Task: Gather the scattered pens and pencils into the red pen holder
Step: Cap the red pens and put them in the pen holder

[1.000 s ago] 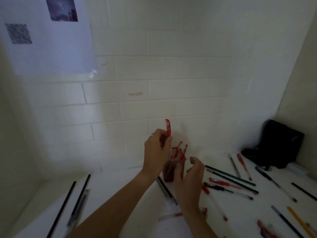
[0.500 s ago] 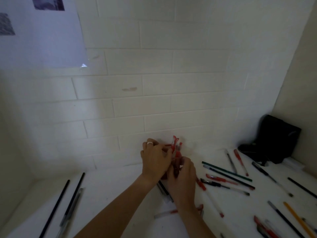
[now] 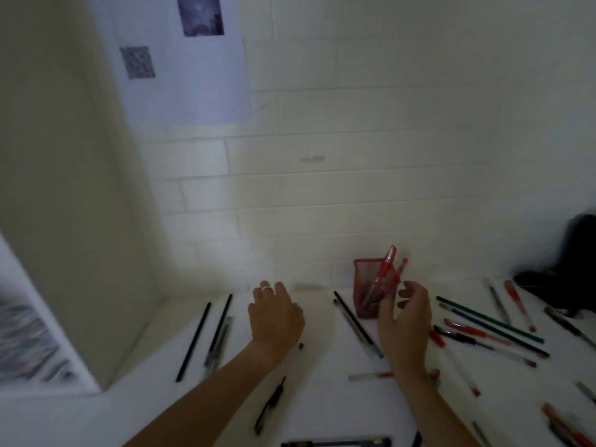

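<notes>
The red pen holder stands upright on the white table, close to the tiled wall. It is a mesh cup, and inside it are a few red pens; they lean to the right and their caps come out above the rim. How many are inside, I cannot count surely, because the picture is blurred there.

The right hand is just beside the holder, on its right and a little in front. Its fingers are loosely spread and curled, and it grasps nothing. The left hand is to the left of the holder, well apart from it, low over the table with the palm down and the fingers relaxed; it holds nothing too. A pale ring is on one finger.

Just left of the holder lie a black pencil and a grey pen side by side. Farther left of the holder lie two black pencils and one more grey pen. To the right of the holder many pens are scattered: a green pencil, several red pens, and dark ones. In front of the holder, nearer to the person, lies a black clip pen. A black bag sits far to the right of the holder, against the wall.
</notes>
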Action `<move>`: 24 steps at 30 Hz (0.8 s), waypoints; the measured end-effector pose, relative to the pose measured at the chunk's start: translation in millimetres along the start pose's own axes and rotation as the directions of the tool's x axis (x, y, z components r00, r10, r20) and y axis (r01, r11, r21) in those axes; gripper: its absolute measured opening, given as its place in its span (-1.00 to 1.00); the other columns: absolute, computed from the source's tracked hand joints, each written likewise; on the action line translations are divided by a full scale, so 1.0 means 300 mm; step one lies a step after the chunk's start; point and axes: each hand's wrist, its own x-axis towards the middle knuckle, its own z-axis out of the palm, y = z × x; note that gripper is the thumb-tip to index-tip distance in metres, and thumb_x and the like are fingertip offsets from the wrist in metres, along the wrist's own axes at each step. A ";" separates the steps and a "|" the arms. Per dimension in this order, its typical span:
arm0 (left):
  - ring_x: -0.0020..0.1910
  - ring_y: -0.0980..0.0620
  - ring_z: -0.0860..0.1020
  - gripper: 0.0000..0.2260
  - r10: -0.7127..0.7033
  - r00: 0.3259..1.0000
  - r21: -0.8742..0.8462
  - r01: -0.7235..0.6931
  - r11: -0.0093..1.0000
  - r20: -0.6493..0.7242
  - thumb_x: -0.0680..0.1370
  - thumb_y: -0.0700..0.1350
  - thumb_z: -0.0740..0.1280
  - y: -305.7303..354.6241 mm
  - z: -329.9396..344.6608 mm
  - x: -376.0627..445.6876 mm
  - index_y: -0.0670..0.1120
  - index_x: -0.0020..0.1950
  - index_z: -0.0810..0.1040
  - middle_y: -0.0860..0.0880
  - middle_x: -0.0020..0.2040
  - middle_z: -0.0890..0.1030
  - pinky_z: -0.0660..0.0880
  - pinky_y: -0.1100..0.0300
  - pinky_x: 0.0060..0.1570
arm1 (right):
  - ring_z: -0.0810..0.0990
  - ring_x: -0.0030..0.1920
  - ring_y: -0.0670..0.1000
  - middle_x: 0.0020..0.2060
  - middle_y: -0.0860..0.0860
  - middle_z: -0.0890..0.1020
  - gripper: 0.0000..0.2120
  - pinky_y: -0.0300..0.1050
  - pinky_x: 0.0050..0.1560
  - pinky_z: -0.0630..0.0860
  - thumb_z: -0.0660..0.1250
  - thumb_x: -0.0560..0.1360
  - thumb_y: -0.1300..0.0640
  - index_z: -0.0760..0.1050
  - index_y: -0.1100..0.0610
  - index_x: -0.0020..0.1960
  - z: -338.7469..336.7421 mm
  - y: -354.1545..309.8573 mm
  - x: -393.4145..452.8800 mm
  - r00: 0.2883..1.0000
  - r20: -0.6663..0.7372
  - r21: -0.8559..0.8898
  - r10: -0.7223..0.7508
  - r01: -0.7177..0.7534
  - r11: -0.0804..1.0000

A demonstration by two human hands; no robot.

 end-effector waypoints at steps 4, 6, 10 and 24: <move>0.37 -0.20 0.37 -0.60 -0.207 0.975 0.254 0.181 0.950 0.077 0.53 -0.03 0.21 -0.182 -0.053 -0.034 -0.19 0.32 0.41 -0.22 0.38 0.39 0.42 -0.03 0.31 | 0.53 0.00 0.23 0.04 0.20 0.54 -0.71 0.12 0.01 0.54 0.33 0.52 0.24 0.40 0.25 0.20 -0.003 0.001 0.000 0.999 -0.032 -0.001 -0.035 0.035 0.999; 0.34 -0.19 0.39 -0.59 -0.222 0.973 0.290 0.196 0.937 0.057 0.53 -0.03 0.21 -0.237 -0.066 -0.046 -0.20 0.32 0.41 -0.21 0.35 0.41 0.47 0.02 0.26 | 0.52 -0.01 0.23 0.03 0.20 0.53 -0.74 0.15 0.00 0.54 0.33 0.52 0.26 0.40 0.25 0.18 -0.007 -0.003 -0.003 0.997 -0.037 -0.004 -0.062 0.062 0.998; 0.29 -0.17 0.44 -0.69 -0.194 0.980 0.262 0.177 0.949 0.040 0.58 -0.16 0.16 -0.282 -0.062 -0.065 -0.19 0.30 0.40 -0.19 0.29 0.46 0.51 0.07 0.20 | 0.52 -0.02 0.22 0.02 0.20 0.54 -0.75 0.13 0.00 0.54 0.32 0.51 0.30 0.42 0.26 0.17 -0.010 -0.007 -0.007 0.993 -0.040 -0.012 -0.110 0.110 0.994; -0.23 0.15 0.50 -0.95 0.075 0.993 -0.429 -0.106 0.897 -0.089 0.47 -0.16 0.41 -0.081 -0.105 0.000 -0.08 -0.08 0.61 0.07 -0.22 0.58 0.40 0.43 -0.16 | 0.51 -0.08 0.09 -0.03 0.12 0.53 -0.83 -0.11 -0.10 0.45 0.30 0.51 0.30 0.45 0.23 0.10 -0.014 -0.030 -0.016 0.996 -0.013 0.004 -0.093 0.093 0.996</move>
